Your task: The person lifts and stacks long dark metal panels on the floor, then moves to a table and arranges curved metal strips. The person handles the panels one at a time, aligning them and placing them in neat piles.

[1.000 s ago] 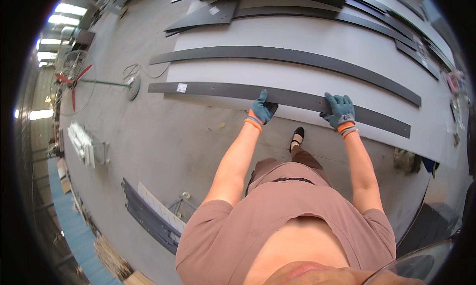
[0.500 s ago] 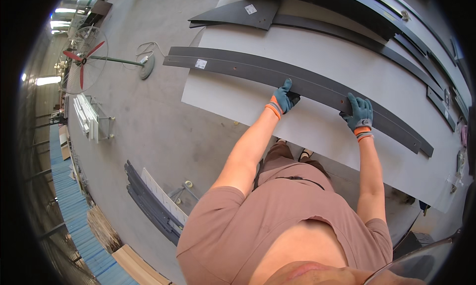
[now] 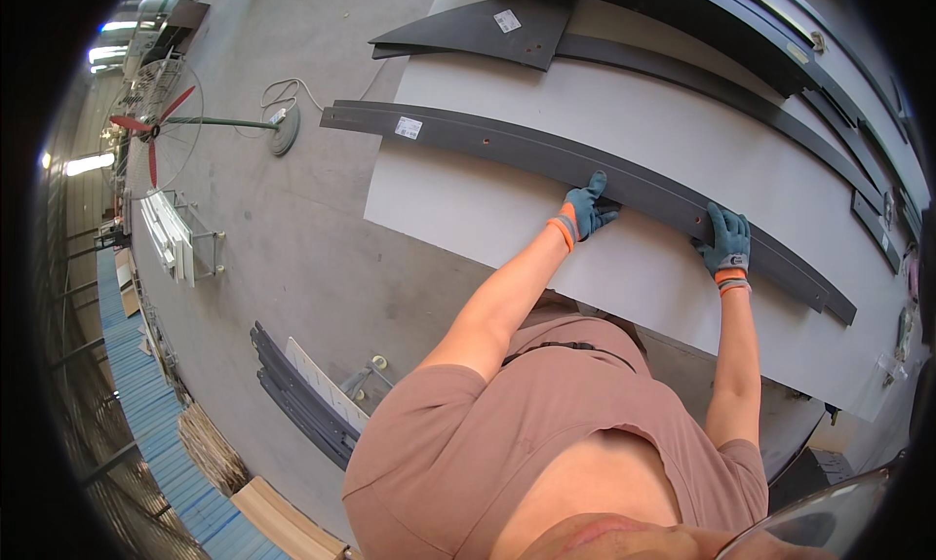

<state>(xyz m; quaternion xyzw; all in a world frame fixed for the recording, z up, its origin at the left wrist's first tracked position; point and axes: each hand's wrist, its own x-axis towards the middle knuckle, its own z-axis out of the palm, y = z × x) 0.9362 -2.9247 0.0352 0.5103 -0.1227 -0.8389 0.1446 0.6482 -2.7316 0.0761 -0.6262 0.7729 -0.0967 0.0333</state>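
Observation:
A long, slightly curved dark grey metal strip (image 3: 526, 151) with small holes and a white label spans the pale worktable (image 3: 439, 194) in front of me. Its left end juts past the table's left edge. My left hand (image 3: 590, 211), in a teal glove with an orange cuff, is closed on the strip's near edge, thumb on top and fingers partly hidden beneath. Farther right, my right hand (image 3: 725, 240), gloved alike, grips the same strip, its fingers laid over the top face and its thumb at the near edge.
Beyond the strip lie a pointed dark plate (image 3: 478, 34), a long curved strip (image 3: 721, 90) and several more dark profiles. A standing fan (image 3: 151, 129) and its cable are on the floor at left. Nearer are a rack of white pieces (image 3: 168, 233) and stacked dark strips (image 3: 302, 394).
The view has shifted slightly. Both hands keep their hold at about the same places on the strip, whose top face looks a little narrower now.

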